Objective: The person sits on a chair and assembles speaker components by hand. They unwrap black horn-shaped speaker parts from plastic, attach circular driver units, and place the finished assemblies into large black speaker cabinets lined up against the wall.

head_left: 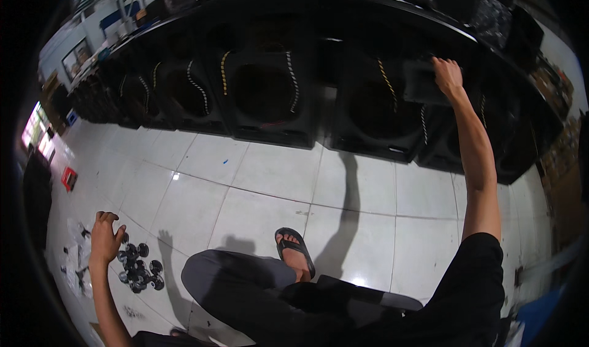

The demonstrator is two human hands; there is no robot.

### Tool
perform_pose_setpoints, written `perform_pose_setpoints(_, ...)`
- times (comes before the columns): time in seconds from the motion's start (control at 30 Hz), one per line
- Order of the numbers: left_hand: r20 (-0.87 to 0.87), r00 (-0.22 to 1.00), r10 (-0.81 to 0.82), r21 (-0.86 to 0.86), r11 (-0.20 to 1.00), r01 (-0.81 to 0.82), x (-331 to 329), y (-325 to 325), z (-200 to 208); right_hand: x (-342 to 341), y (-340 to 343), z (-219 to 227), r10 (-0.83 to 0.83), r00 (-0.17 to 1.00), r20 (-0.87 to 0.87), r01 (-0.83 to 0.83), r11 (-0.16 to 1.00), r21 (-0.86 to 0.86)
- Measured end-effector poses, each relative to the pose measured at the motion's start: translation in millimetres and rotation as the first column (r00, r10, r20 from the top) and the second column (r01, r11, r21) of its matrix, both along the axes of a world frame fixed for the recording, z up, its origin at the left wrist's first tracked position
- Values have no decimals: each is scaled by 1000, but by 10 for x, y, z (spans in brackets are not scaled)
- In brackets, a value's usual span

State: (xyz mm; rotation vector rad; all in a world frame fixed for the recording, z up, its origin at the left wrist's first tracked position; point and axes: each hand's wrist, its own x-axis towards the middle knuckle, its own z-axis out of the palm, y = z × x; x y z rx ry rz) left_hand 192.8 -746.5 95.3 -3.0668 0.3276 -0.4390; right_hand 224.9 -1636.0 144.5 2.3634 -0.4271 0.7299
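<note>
My right hand reaches far out at the right, its fingers curled at the edge of a dark rectangular piece. That piece hangs before a black speaker cabinet with a large round opening, and its outline is blurred against the black. My left hand is held out low at the left with nothing in it, thumb apart from the fingers. In the picture it lies beside a pile of small black round parts on the floor.
More black cabinets stand in a curved row, with yellow-black and white-black twisted wires hanging at their openings. Clear plastic bags lie at the left, and a small red object sits farther off on the white tiles.
</note>
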Motion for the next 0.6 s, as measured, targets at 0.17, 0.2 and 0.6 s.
perform_pose_setpoints(0.17, -103, 986, 133, 100, 987, -123, 15, 656, -278, 198, -537, 2, -236, 969, 76, 239, 971, -31)
perform_pose_setpoints(0.2, -116, 982, 147, 104, 985, -135, -38, 779, -370, 225, -514, -9, -257, 961, 103, 267, 960, -90)
perform_pose_setpoints(0.6, -351, 902, 252, 181, 963, -198, -657, 1829, -1201, 1169, 2162, -178, 314, 949, 17, -314, 949, -24)
